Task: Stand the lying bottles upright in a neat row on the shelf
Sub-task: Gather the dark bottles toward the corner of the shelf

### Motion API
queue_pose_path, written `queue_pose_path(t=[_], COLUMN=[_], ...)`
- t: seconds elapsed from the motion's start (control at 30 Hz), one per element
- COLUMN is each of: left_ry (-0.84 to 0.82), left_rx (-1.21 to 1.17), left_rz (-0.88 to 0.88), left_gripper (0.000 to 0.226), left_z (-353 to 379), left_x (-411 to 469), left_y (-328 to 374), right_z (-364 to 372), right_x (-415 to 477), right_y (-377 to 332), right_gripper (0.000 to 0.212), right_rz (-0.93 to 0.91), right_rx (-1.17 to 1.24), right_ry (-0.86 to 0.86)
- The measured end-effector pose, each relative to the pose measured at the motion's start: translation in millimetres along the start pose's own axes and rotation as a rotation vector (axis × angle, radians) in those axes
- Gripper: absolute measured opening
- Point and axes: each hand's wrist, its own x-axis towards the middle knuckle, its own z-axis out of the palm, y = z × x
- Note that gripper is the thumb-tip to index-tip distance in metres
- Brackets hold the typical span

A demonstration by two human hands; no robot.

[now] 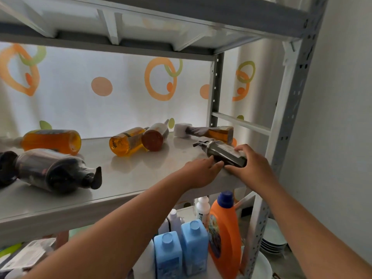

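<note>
Bottles [124,142] are lying scattered across the shelf [130,178], none standing yet. I'm watching the grey pump bottle [225,153] at centre right, lying with its pump toward upper left and its base toward lower right. The right hand [251,164] is gripping its base end. The left hand [203,171] is touching its near side with fairly straight fingers.

Orange detergent jug [227,238], blue bottles [194,246], stacked plates [273,238].
</note>
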Motion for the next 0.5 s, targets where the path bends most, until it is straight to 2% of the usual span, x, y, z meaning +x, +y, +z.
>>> queue_pose_path(t=[0.2, 0.5], left_ry=[0.018, 0.018], left_rx=[-0.059, 0.022], left_rz=[0.029, 0.027], left_gripper=[0.055, 0.057], left_z=[5, 10], left_x=[9, 6], left_y=[8, 8], right_z=[9, 21], right_x=[5, 16], right_y=[7, 7], right_gripper=[0.055, 0.059], right_rz=[-0.007, 0.0], right_rx=[-0.048, -0.045], right_ry=[0.082, 0.107])
